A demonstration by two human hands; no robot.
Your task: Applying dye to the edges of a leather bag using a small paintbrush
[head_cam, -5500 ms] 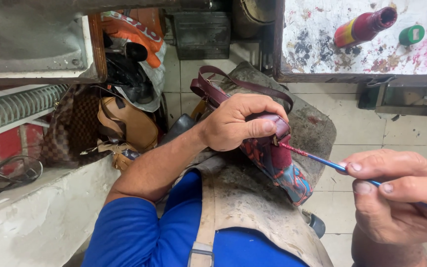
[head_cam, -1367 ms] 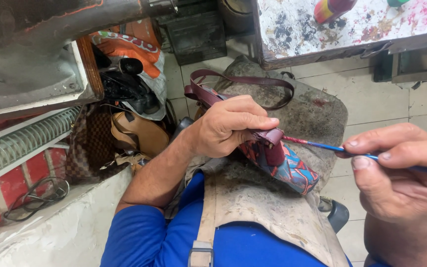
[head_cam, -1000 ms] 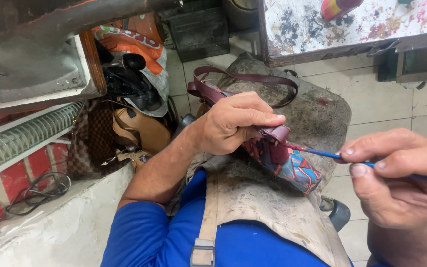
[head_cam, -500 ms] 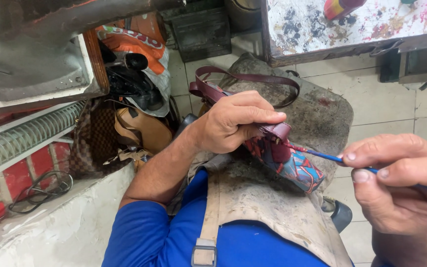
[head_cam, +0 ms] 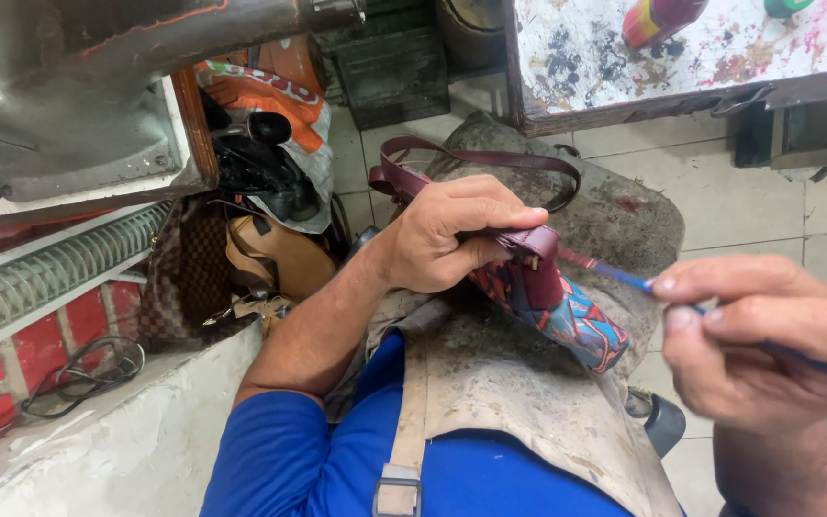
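Note:
My left hand (head_cam: 457, 239) grips the maroon top edge of a small bag (head_cam: 567, 321) with a blue and red pattern, held over my lap. Its maroon strap (head_cam: 490, 158) loops out behind the hand. My right hand (head_cam: 768, 345) pinches a thin blue paintbrush (head_cam: 624, 278), whose tip touches the maroon tab on the bag's edge. A stained grey apron (head_cam: 509, 383) covers my lap under the bag, over a blue shirt.
A paint-spattered table (head_cam: 624, 67) with a red bottle (head_cam: 658, 17) stands at the top right. Bags and shoes (head_cam: 260, 230) are piled on the floor at the left. A grey machine (head_cam: 69, 96) and red brick wall (head_cam: 40, 354) fill the left side.
The brush tip has made small strokes along the bag's maroon edge. My right hand has shifted slightly left and down. My left hand keeps its hold on the bag.

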